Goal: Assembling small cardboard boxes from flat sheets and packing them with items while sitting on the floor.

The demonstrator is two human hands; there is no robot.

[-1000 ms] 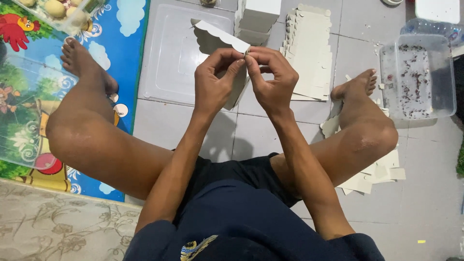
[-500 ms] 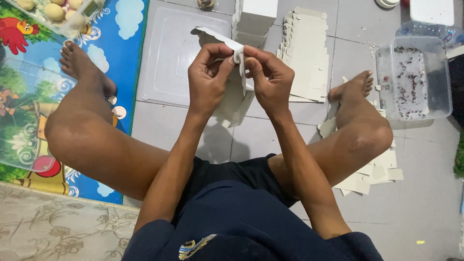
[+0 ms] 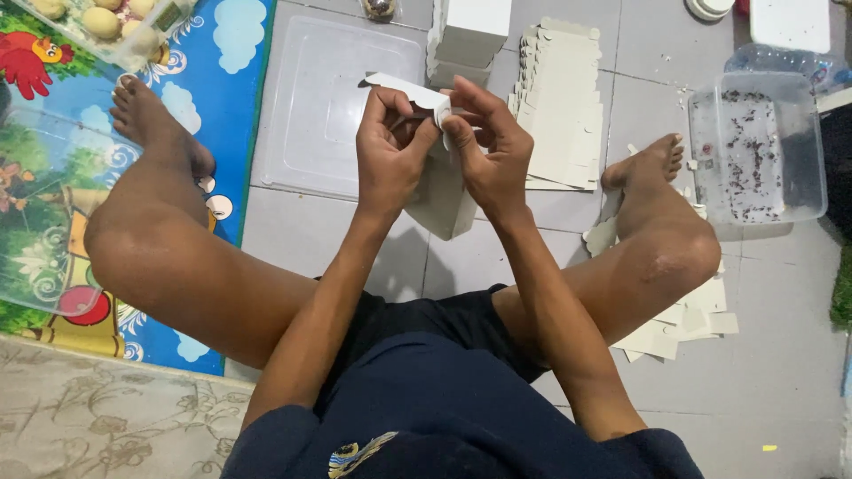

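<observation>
Both of my hands are up in front of me, closed on one white cardboard box blank (image 3: 444,191). My left hand (image 3: 390,155) pinches its top flap from the left, fingers curled tight, and my right hand (image 3: 493,151) grips the same flap edge from the right, thumb and forefinger pressed together on the card. The blank hangs between my knees, above the tiled floor (image 3: 781,390), its body already squared into a sleeve while the scalloped top flap stands open. By my reading this box is partly folded: sides formed, top not yet tucked in.

Just past my hands I count one stack of finished white boxes (image 3: 470,35) and one fanned pile of flat blanks (image 3: 564,106) beside it. A second, looser scatter of flat pieces (image 3: 674,324) lies under my right leg; I cannot count the sheets. One clear lid (image 3: 328,106) lies to the left, one clear tub (image 3: 754,146) with dark specks to the right.
</observation>
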